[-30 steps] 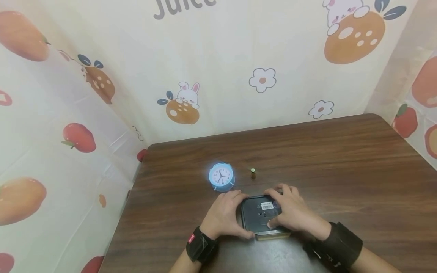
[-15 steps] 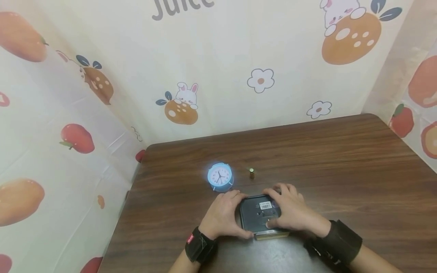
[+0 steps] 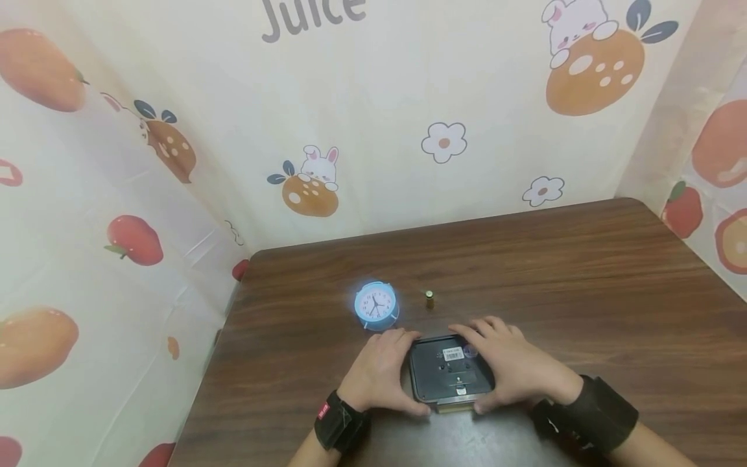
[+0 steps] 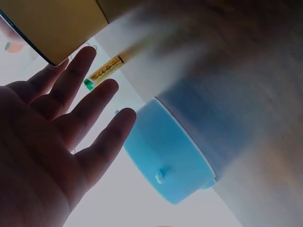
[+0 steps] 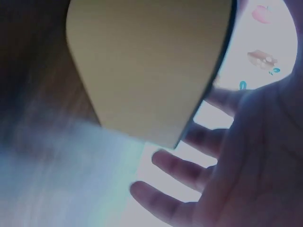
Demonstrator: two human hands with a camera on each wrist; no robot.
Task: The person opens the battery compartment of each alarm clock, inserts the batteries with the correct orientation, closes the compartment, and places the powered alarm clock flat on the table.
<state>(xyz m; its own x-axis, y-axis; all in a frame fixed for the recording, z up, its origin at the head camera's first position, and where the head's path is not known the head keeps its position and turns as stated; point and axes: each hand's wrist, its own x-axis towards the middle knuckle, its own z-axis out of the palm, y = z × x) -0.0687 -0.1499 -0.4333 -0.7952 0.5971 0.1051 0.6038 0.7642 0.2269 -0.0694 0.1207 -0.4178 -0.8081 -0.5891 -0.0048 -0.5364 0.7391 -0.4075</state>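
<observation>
A square device (image 3: 446, 379) lies on the table, its black back up with a white barcode label. Its side shows yellowish in both wrist views. Along its left side lies my left hand (image 3: 382, 373), thumb at the near corner and fingers towards the far one. My right hand (image 3: 516, 363) spreads along the right side, thumb near the front right corner. In the wrist views the fingers of both hands extend fairly straight. A small battery (image 3: 429, 299) stands upright beyond the device; the left wrist view shows its gold case (image 4: 106, 70). Left of it is a light blue alarm clock (image 3: 376, 305).
The dark wooden table (image 3: 525, 259) reaches back to a fruit-printed curtain (image 3: 379, 78). Black bands wrap both wrists. The blue clock stands just beyond my left fingertips.
My right thumb has left the device's back and moved to its near right corner, uncovering the lower part of the back. The left hand stays along the left side.
</observation>
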